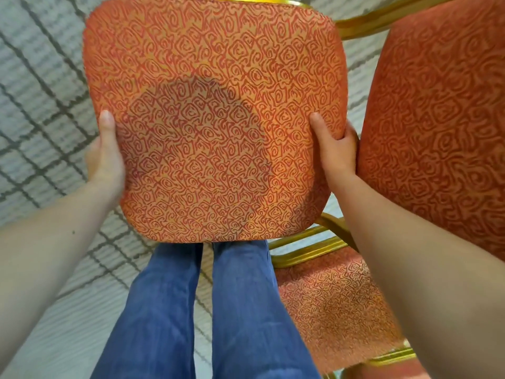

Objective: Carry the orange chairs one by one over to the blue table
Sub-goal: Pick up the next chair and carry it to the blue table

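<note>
Gripping an orange chair [213, 119] by its padded seat, 1 hand on each side edge. On the left hand [105, 157]: thumb [107, 124] laid flat on top of the cushion, the other 4 fingers hidden under the edge, so no telling how tightly curled. On the right hand [337, 151]: thumb pressed on the upholstery, fingers [351, 138] wrapped round the side of the seat. Between the 2 thumbs, only patterned fabric. Beyond the fingertips, a strip of gold frame [262, 0] at the far edge of the seat. Cannot tell whether lifted clear of the carpet [41, 77], the chair legs being hidden below the cushion.

Just outside the right fingers, almost touching the knuckles, the orange back of a 2nd chair [437, 119]. Nearer the body than that wrist, another orange seat [336, 302] with its own gold rail. Unclear whether part of that 2nd chair or of a 3rd. Straight back from both wrists, 2 legs in blue jeans [196, 310].

No blue table in view anywhere. Judging by that: early in this carry, with the chair grasped beside its neighbours and the walk yet to make. At least 1 more orange chair apparently waiting beside the right hand. No telling how many already delivered.
</note>
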`<state>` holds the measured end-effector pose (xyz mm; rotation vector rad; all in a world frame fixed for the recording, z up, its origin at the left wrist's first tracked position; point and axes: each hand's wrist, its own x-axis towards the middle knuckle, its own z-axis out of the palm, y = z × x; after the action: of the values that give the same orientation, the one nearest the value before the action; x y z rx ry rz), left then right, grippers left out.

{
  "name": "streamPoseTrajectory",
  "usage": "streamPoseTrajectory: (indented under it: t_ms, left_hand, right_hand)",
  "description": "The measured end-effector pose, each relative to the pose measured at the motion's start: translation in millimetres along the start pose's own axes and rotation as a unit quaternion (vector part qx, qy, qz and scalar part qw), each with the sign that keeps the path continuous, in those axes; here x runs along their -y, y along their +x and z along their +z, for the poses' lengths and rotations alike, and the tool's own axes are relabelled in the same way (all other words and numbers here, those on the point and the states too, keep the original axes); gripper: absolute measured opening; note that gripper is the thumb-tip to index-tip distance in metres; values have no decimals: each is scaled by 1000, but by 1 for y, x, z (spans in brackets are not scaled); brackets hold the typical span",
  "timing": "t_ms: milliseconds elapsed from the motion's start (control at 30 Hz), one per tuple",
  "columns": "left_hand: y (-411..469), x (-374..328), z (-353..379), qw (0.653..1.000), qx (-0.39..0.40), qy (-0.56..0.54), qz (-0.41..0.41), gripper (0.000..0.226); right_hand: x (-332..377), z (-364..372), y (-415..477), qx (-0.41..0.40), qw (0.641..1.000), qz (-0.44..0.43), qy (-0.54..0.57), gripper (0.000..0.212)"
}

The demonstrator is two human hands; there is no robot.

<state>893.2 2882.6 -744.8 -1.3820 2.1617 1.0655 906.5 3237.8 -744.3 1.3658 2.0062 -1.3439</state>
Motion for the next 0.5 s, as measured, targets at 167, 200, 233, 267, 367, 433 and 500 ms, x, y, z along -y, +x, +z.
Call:
streamPoseTrajectory:
  t_ms: [167, 200, 233, 267, 367, 433, 500]
  left_hand:
    - [2, 0, -7, 996, 61, -56, -19, 69]
    - [4, 0, -8, 994, 88, -64, -19, 74]
    - [6, 0, -9, 990, 119, -67, -19, 84]
    - [8, 0, -11, 987, 146, -70, -18, 95]
    - [7, 0, -14, 976, 202, -80, 5, 97]
    - [4, 0, -12, 966, 243, -82, 24, 79]
    - [4, 0, -11, 959, 268, -87, 30, 70]
  right_hand:
    - [0, -3, 3, 46, 997, 59, 32, 61]
    - [1, -4, 4, 54, 995, 73, 36, 70]
    - [1, -4, 4, 63, 994, 85, 41, 78]
    - [2, -4, 4, 70, 992, 95, 45, 84]
    - [6, -5, 4, 83, 988, 120, 48, 87]
    - [8, -6, 3, 88, 987, 128, 53, 81]
    - [9, -6, 2, 89, 986, 127, 59, 78]
